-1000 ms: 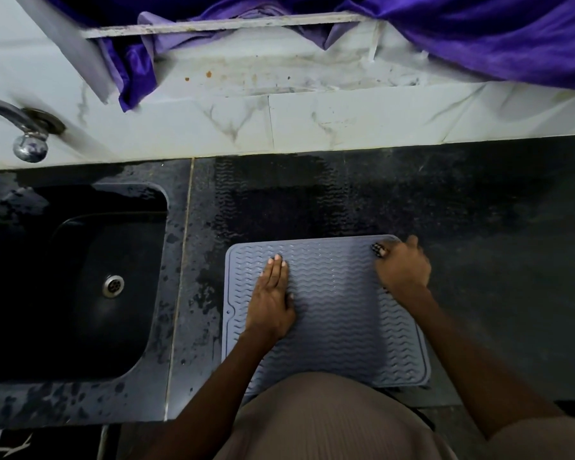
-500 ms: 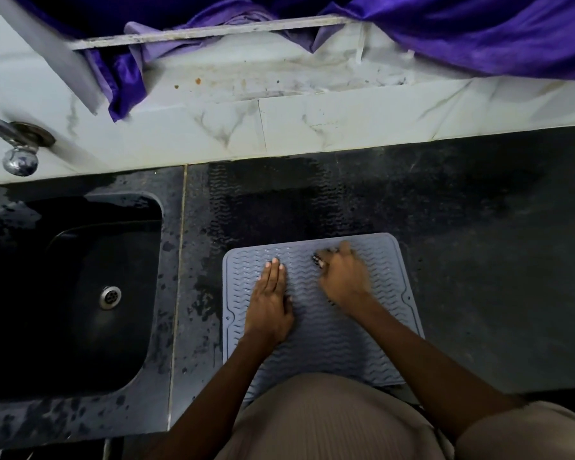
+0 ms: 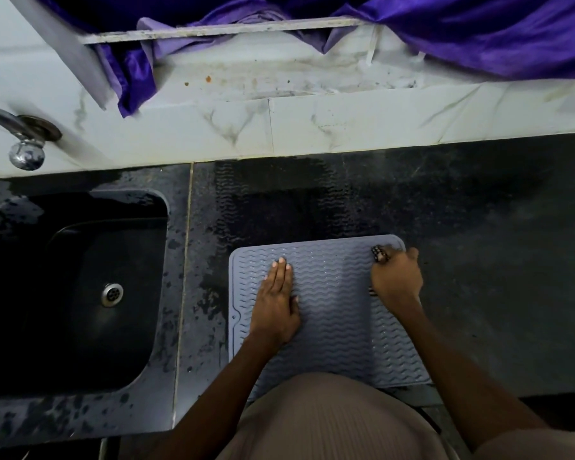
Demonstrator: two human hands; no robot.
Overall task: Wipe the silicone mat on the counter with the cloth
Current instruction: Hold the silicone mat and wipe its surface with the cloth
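A grey silicone mat [image 3: 332, 307] with a wavy ribbed surface lies on the black counter near its front edge. My left hand [image 3: 276, 303] rests flat on the mat's left half, fingers straight and close together. My right hand [image 3: 395, 280] is at the mat's far right corner, closed over a small dark checked cloth [image 3: 378, 253]. Only a bit of the cloth pokes out past my fingers; the rest is hidden under my palm.
A black sink [image 3: 77, 287] with a metal drain sits to the left, a chrome tap [image 3: 20, 141] above it. The counter [image 3: 478, 260] behind the mat is wet. White marble tiles and purple fabric [image 3: 478, 34] run along the back.
My right hand with the cloth slid from the mat's far right corner to its middle, then back to the far right corner. My left hand stayed flat in place.
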